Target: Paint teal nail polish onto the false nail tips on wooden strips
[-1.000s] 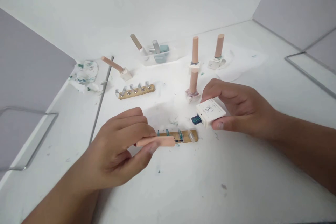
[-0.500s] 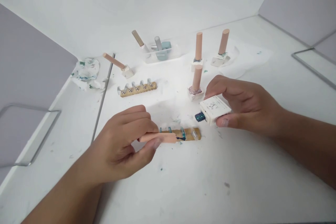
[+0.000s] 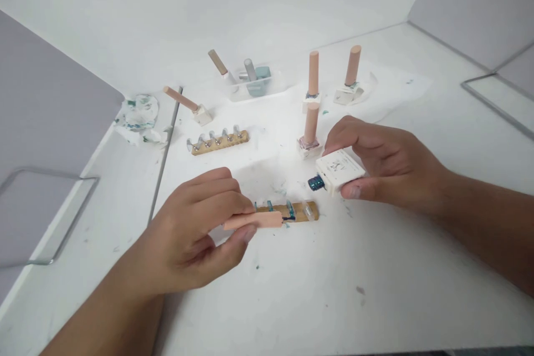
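My left hand (image 3: 204, 228) pinches the peach handle of a nail polish brush (image 3: 262, 220), its dark bristles pointing right. The bristle tip is at a teal-coated nail tip (image 3: 291, 209) standing on the near wooden holder (image 3: 301, 212); whether they touch I cannot tell. A clear nail tip (image 3: 308, 211) is at the holder's right end, while my left hand and the handle hide its left part. Tilted sideways in my right hand (image 3: 375, 161) is an uncapped white nail polish bottle (image 3: 339, 169), its teal-smeared neck facing left.
Beyond my hands is another holder (image 3: 221, 143) with several clear nail tips. Capped bottles stand at the back right (image 3: 311, 125) and one leans at left (image 3: 202, 115). A clear tray (image 3: 258, 92) holds more bottles. Stained crumpled tissue (image 3: 139, 114) lies far left.
The view has shifted very slightly. Both hands keep nearly the same pose, the brush still at the teal nail tip and the bottle still tilted.
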The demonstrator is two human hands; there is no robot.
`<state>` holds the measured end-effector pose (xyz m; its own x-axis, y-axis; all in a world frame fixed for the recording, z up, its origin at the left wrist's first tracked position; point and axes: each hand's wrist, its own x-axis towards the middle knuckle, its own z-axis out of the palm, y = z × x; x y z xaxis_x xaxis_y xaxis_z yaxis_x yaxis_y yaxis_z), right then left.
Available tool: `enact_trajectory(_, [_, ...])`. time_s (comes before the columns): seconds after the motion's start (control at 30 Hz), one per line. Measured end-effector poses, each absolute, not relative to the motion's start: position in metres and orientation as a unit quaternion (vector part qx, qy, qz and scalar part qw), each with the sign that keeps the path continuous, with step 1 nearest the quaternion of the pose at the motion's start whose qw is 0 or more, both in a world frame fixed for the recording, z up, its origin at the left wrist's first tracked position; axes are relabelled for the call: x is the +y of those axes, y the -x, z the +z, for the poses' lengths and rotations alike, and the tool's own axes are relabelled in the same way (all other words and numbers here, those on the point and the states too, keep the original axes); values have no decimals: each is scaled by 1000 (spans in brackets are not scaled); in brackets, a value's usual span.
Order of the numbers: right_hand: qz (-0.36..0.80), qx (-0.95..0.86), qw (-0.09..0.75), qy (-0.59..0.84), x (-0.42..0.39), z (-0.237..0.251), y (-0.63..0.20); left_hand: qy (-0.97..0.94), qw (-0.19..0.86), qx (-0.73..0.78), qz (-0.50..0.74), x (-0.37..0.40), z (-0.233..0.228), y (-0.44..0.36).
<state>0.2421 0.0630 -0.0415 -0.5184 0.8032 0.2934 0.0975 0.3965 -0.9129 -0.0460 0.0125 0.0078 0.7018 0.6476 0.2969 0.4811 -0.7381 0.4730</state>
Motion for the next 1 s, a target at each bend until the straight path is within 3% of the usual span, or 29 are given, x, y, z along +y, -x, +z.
enact_trajectory(1.0, [439,-750,396,298,64,-41,-241,-905,168,310,239,16,5,57])
